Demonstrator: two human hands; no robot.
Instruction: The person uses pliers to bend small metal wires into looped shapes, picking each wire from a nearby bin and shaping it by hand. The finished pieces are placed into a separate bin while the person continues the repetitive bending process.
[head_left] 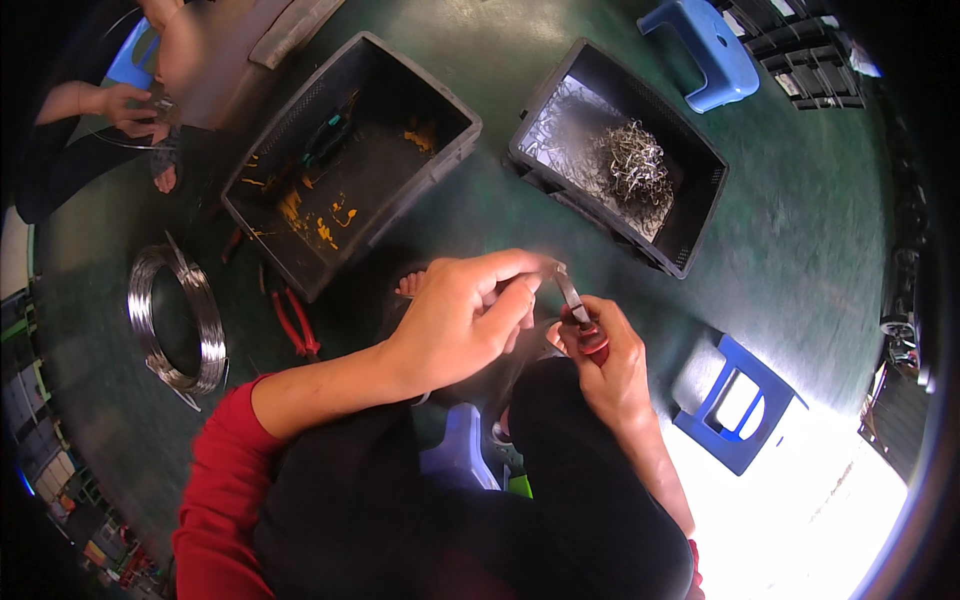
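The right hand (612, 360) grips red pliers (585, 325), and the left hand (465, 315) pinches a wire bit (553, 268) at their tip. Beyond the pliers, a box (700, 190) holds a small heap of cut wire (635, 170); the big wire coil (175, 320) far left looks mostly unused.

The floor (800, 230) was dark green and smooth. A dark plastic crate (350, 160) stood on it, streaked yellow inside. Right of that crate sat a second dark crate (620, 150) holding a heap of bent wire pieces. A blue stool (705, 50) stood beyond the second crate, another blue stool (735, 400) nearer than it, beside a glaring patch of light (830, 510).
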